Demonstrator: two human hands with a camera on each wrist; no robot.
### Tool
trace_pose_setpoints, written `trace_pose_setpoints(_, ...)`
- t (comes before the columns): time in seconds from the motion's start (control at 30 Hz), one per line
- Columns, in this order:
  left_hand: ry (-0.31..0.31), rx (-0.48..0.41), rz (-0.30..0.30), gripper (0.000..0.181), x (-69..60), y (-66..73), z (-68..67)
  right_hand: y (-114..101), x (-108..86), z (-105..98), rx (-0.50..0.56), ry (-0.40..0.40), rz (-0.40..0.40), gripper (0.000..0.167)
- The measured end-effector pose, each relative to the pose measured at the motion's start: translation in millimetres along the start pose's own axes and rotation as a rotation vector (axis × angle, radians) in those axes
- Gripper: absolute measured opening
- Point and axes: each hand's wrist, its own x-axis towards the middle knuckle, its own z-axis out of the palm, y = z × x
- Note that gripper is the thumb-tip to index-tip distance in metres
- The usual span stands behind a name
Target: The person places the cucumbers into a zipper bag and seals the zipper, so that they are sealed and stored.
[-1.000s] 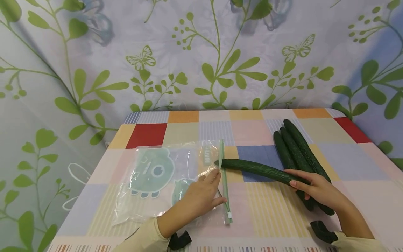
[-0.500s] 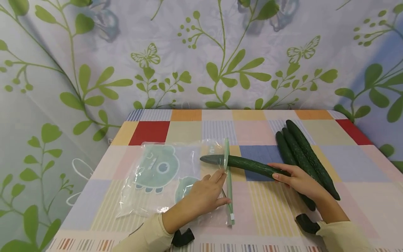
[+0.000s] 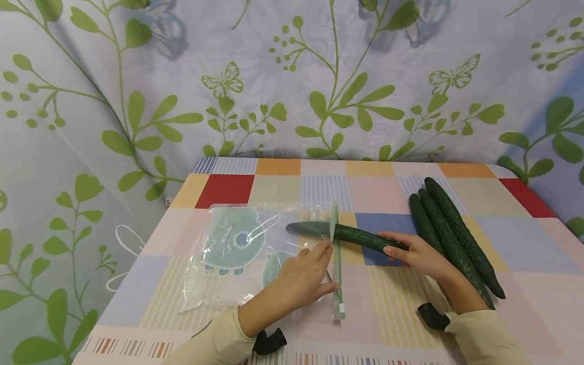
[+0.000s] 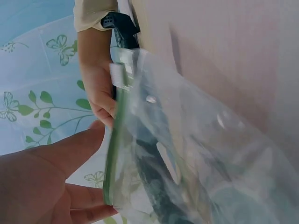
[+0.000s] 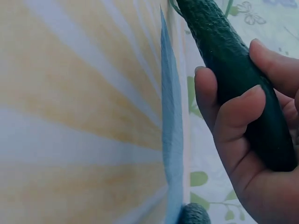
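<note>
A clear zip bag (image 3: 234,294) with green cartoon prints lies flat, its green zip edge (image 3: 337,284) facing right. My left hand (image 3: 298,279) rests over this mouth end, fingertips touching the upper lip. The thumb is spread apart from the fingers in the left wrist view. A long dark green cucumber (image 3: 360,238) reaches through the mouth, its tip inside under the film. My right hand (image 3: 417,258) grips the cucumber near its outer end, with thumb and fingers curled round it in the right wrist view (image 5: 257,121). What lies under the left palm is hidden.
Several more cucumbers (image 3: 456,238) lie together on the right, beside and partly behind the right forearm. A patchwork cloth (image 3: 278,192) covers the table. A leaf-print curtain (image 3: 274,76) hangs behind. Each wrist wears a black strap piece.
My right hand has moved left, pushing the cucumber's tip from the bag mouth to well inside. The left hand stays at the mouth. The whole view has shifted slightly.
</note>
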Motion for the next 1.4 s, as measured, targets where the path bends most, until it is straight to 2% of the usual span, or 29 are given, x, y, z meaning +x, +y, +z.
trace_pose_setpoints(0.2,-0.026,-0.003,0.002,0.075,-1.3,0.0,0.0,-3,6.0,6,0.082,-0.017,0.033,0.054)
trace_pose_setpoints(0.33,-0.027,0.013,0.001,0.076,-2.2,-0.8,-1.0,-9,18.0,10,0.080,-0.019,0.050,0.055)
trace_pose_setpoints(0.5,-0.042,-0.014,0.005,0.075,-2.9,1.0,-2.9,-19,35.1,19,0.064,-0.018,0.037,0.054)
trace_pose_setpoints(0.73,0.014,0.072,0.059,0.076,-4.1,4.5,-0.9,-34,54.1,33,0.083,-0.013,-0.017,0.054)
trace_pose_setpoints(0.93,0.031,0.055,0.049,0.075,-3.3,4.1,-2.7,-45,67.4,38,0.083,0.039,-0.036,0.045)
trace_pose_setpoints(1.17,0.086,0.076,0.051,0.075,-2.9,2.7,-4.7,-49,80.4,39,0.115,0.090,-0.061,0.031)
trace_pose_setpoints(1.3,0.060,0.067,0.045,0.075,-2.3,1.7,-3.4,-43,86.3,41,0.128,0.088,-0.030,0.032)
trace_pose_setpoints(1.4,0.000,0.036,0.035,0.074,-1.4,1.2,-1.8,-36,88.6,42,0.104,0.059,0.024,0.033)
